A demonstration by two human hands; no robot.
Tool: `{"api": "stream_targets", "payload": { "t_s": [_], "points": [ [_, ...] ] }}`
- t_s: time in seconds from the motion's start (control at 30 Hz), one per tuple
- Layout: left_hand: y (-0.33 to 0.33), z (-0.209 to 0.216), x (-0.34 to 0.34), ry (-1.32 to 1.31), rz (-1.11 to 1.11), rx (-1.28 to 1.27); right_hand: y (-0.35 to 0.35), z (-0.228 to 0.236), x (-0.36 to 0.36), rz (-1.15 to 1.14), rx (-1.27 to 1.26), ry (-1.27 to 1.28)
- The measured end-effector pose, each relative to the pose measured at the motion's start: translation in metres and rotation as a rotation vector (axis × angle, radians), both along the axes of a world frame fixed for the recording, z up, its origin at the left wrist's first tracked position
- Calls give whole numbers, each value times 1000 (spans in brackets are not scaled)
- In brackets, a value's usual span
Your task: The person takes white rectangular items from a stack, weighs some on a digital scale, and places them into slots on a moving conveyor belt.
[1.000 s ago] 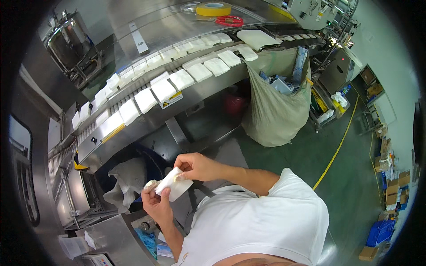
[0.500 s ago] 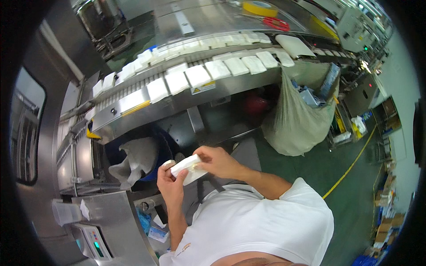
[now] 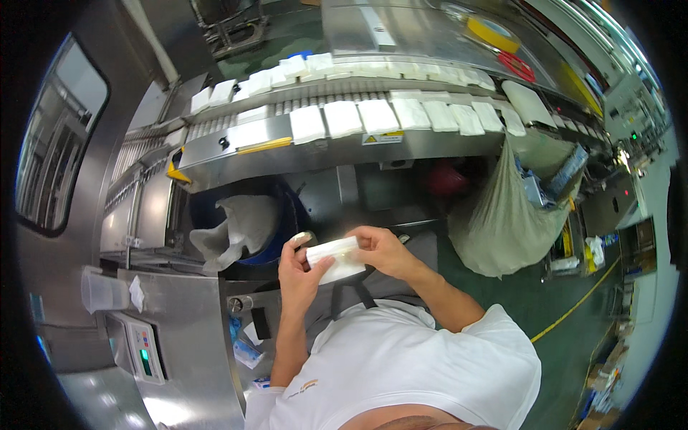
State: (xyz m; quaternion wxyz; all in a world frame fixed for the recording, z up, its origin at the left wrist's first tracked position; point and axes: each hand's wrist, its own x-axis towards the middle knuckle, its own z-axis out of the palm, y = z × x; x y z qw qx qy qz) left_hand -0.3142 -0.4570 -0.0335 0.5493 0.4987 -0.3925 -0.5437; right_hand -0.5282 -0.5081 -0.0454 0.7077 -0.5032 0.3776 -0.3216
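I hold a flat white packet [image 3: 337, 259] in front of my chest with both hands. My left hand [image 3: 299, 272] grips its left end from below, thumb on top. My right hand [image 3: 381, 251] pinches its right end. Above the hands runs a steel conveyor [image 3: 287, 136] carrying a row of several white packets [image 3: 378, 115]. A blue bin lined with a white bag [image 3: 244, 226] stands just left of my left hand, under the conveyor.
A large grey-green sack [image 3: 502, 215] hangs at the conveyor's right end. A steel cabinet with a small control panel [image 3: 140, 351] and a clear cup [image 3: 104, 292] stands at lower left. Yellow [image 3: 491, 32] and red [image 3: 517, 66] tape rolls lie on the machine top. A yellow floor line [image 3: 573, 308] runs at right.
The view has swung left and down, so the conveyor sits higher and more level in the picture. My hands stay on the white packet, which now lies flatter between them.
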Motion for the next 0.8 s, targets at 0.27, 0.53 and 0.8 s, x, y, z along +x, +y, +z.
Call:
{"api": "stream_targets", "payload": {
  "t_s": [0.27, 0.53, 0.8],
  "points": [
    [-19, 9, 32, -365, -158, -53, -32, 15, 5, 249, -63, 9],
    [-28, 21, 67, -76, 241, -210, -213, 76, 96, -193, -199, 37],
    [26, -14, 65, -4, 182, -7, -461, 76, 215, -664, -141, 64]
  ]
}}
